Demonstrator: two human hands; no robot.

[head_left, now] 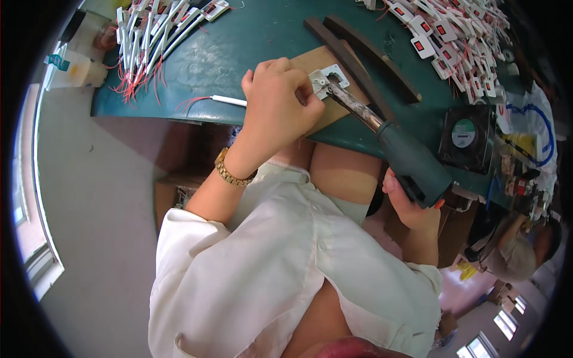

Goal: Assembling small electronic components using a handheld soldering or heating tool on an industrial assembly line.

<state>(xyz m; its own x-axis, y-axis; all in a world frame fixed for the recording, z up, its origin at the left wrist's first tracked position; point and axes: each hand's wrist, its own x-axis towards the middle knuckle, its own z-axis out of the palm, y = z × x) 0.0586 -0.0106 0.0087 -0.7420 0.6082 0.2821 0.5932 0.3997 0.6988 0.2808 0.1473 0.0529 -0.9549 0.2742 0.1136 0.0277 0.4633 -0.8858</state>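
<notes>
My left hand (pixel 276 102), with a gold-coloured watch on its wrist, pinches a small white plastic housing (pixel 320 81) over a tan board (pixel 313 61). A white stick with thin red wires (pixel 227 100) runs out from under this hand to the left. My right hand (pixel 407 206) is wrapped round the grip of a dark green soldering gun (pixel 415 164). The gun's stained metal barrel (pixel 357 107) slants up to the left, and its tip meets the housing or lies just beside it. Exact contact at the tip is too small to tell.
Two dark bars (pixel 373 56) lie across the board and table. White sticks with red wires (pixel 149 42) are heaped at far left, more white pieces (pixel 447 42) at far right. A black fan-like box (pixel 467 137) and clear containers (pixel 77 68) flank the green table (pixel 209 59).
</notes>
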